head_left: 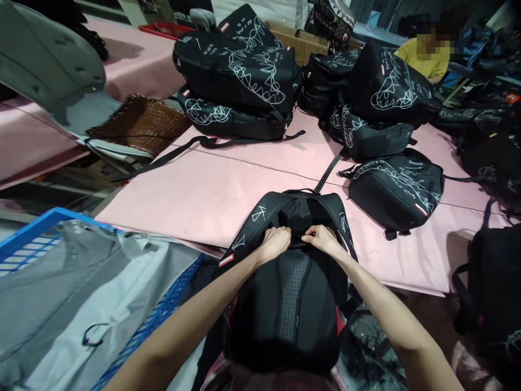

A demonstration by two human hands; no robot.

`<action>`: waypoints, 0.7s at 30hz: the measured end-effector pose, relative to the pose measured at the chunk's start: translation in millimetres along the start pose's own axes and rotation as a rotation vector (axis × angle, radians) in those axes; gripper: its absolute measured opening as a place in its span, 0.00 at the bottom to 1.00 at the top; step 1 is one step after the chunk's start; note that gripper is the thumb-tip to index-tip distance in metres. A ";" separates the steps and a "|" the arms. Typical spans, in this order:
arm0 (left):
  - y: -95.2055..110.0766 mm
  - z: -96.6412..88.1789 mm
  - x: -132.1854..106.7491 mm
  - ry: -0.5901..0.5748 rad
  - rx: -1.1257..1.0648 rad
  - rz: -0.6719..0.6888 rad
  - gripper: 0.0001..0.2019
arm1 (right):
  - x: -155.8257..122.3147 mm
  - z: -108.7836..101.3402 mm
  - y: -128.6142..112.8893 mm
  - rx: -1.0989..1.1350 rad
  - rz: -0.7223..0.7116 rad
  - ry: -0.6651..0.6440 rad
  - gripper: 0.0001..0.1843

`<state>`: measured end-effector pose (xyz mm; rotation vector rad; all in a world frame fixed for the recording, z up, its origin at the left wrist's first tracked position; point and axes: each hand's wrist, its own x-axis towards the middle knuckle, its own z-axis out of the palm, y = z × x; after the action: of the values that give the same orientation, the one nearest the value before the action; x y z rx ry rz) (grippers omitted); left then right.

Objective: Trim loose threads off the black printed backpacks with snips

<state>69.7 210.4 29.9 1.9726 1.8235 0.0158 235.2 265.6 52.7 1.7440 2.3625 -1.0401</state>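
Head view: we have white-marked black fabric backpack (293, 293) across front edge of pink-covered counter (220, 206); left hand (275, 243), right hand (321, 239) pinch its upper opening. Step, we judge: working opening's edge; next calls for even tension.

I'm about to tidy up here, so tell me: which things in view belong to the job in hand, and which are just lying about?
In the job:
black backpack
left hand and right hand, both at its upper part

Apparently just lying about, untouched:
other backpacks on the table
blue crate
brown woven piece
red tray
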 end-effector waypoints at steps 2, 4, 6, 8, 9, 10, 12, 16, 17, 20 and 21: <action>0.4 3.5 -2.3 0.041 -0.004 -0.021 0.13 | -0.6 -0.6 -2.5 -0.046 0.003 -0.028 0.11; 0.3 5.6 -4.6 0.070 -0.015 -0.028 0.12 | 0.5 -1.7 -5.2 -0.075 0.002 -0.062 0.11; 0.1 6.6 -7.1 0.093 -0.030 -0.030 0.12 | 3.4 -2.4 -7.7 -0.104 0.007 -0.094 0.10; 0.3 7.4 -9.6 0.113 -0.045 -0.033 0.12 | 7.3 -2.0 -9.6 -0.128 0.016 -0.123 0.10; 0.5 7.8 -10.5 0.123 -0.053 -0.033 0.12 | 9.3 -1.1 -10.3 -0.135 0.022 -0.132 0.10; 0.8 8.2 -10.9 0.132 -0.062 -0.033 0.12 | 11.1 0.1 -10.9 -0.138 0.026 -0.136 0.09; 1.0 9.0 -10.0 0.149 -0.083 -0.027 0.12 | 13.3 3.2 -12.0 -0.138 0.031 -0.129 0.08; -2.1 7.1 -8.1 0.195 -0.139 -0.015 0.12 | 11.4 6.0 -12.3 -0.127 0.032 -0.086 0.06; -3.2 5.5 -10.5 0.236 -0.192 -0.014 0.12 | 9.6 5.1 -11.0 -0.112 0.021 -0.068 0.07; -4.4 0.4 -29.6 0.465 -0.488 0.060 0.13 | 1.5 -1.2 -1.9 0.113 -0.066 0.125 0.13; -3.7 -0.3 -38.5 0.483 -0.578 0.141 0.14 | -2.0 -3.4 2.5 0.227 -0.107 0.222 0.15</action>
<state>61.3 174.0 40.1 1.7493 1.6727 1.0204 239.3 266.1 54.9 1.9177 2.5850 -1.2333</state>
